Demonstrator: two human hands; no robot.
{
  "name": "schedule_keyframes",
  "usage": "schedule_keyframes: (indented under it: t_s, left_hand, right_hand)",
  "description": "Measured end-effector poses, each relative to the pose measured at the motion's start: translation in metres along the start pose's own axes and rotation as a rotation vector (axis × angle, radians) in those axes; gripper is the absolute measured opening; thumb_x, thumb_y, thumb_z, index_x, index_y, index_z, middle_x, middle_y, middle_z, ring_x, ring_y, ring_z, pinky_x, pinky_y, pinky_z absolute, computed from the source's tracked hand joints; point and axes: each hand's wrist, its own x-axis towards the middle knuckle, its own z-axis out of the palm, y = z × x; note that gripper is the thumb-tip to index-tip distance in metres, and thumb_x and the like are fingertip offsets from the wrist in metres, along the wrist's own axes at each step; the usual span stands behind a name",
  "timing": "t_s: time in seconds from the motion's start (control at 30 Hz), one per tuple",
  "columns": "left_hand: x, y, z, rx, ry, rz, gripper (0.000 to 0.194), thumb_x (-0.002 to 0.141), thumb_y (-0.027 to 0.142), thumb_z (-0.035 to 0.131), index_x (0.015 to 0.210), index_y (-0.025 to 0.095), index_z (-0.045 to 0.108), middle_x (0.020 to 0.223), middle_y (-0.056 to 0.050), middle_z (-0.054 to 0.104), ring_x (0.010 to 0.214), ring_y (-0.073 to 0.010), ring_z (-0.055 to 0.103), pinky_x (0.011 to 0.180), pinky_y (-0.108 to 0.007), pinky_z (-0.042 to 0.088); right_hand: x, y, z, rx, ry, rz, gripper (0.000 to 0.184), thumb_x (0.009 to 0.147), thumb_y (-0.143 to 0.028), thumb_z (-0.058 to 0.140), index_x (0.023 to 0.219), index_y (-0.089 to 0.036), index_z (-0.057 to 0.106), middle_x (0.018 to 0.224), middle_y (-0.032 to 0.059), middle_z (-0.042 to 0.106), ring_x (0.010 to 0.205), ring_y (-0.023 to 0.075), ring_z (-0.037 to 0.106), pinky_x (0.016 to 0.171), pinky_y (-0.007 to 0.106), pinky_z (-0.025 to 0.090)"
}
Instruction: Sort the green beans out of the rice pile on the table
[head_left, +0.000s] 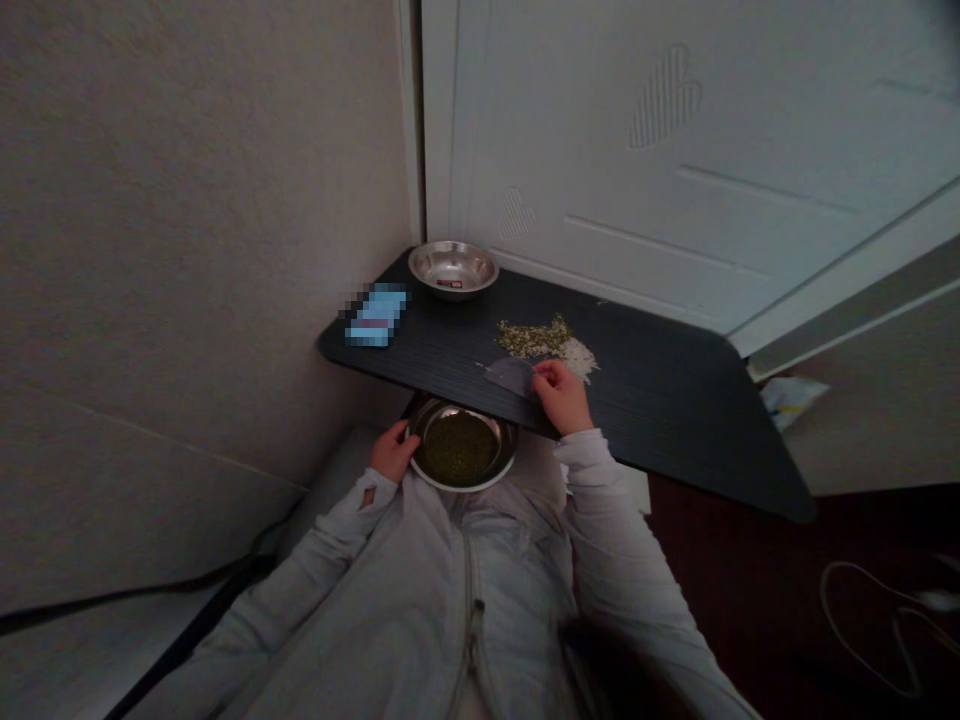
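and the right hand [564,397] pinches the see-through sheet [510,375], which stretches leftward just on the near side of the grain heap [532,338] on the tabletop [675,410]. the left hand [392,452], farther from the heap, clasps the bowl [504,442].
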Motion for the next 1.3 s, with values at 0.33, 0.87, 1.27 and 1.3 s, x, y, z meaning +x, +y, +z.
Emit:
schedule_keyframes:
  t_s: [0.33, 0.87, 1.27, 1.3]
  left_hand:
    - [0.000, 0.000, 0.001, -0.030, 0.009, -0.027, 0.039, 0.057, 0.030, 0.043, 0.091, 0.014, 0.055, 0.080, -0.001, 0.060, 0.076, -0.0157, 0.052, 0.070, -0.024, 0.040]
    - [-0.001, 0.003, 0.000, 0.025, 0.019, -0.028, 0.038, 0.058, 0.029, 0.043, 0.090, 0.013, 0.056, 0.081, -0.002, 0.060, 0.076, -0.0160, 0.052, 0.069, -0.024, 0.040]
    - [-0.002, 0.005, 0.000, 0.015, 0.018, -0.016, 0.038, 0.057, 0.030, 0.042, 0.088, 0.012, 0.056, 0.078, -0.001, 0.060, 0.074, -0.0154, 0.053, 0.068, -0.024, 0.040]
    - [-0.002, 0.006, -0.001, 0.018, 0.017, -0.017, 0.038, 0.057, 0.029, 0.041, 0.088, 0.012, 0.056, 0.078, -0.002, 0.060, 0.074, -0.0155, 0.053, 0.067, -0.024, 0.040]
  right_hand:
    - [0.001, 0.002, 0.002, 0.085, -0.037, -0.016, 0.018, 0.065, -0.028, 0.042, 0.078, -0.017, 0.049, 0.056, -0.0029, 0.053, 0.050, 0.0090, 0.045, 0.052, 0.021, 0.034]
    - [-0.004, -0.003, 0.003, -0.074, -0.192, -0.125, 0.020, 0.067, -0.034, 0.044, 0.079, -0.020, 0.053, 0.056, -0.0036, 0.055, 0.050, 0.0088, 0.047, 0.051, 0.021, 0.034]
    - [-0.006, -0.008, -0.002, -0.074, -0.338, -0.185, 0.017, 0.064, -0.032, 0.047, 0.071, -0.018, 0.054, 0.053, -0.0042, 0.052, 0.047, 0.0070, 0.044, 0.048, 0.019, 0.032]
    - [-0.006, -0.007, -0.002, -0.056, -0.351, -0.180, 0.017, 0.064, -0.032, 0.047, 0.071, -0.018, 0.053, 0.052, -0.0043, 0.052, 0.047, 0.0070, 0.044, 0.048, 0.019, 0.032]
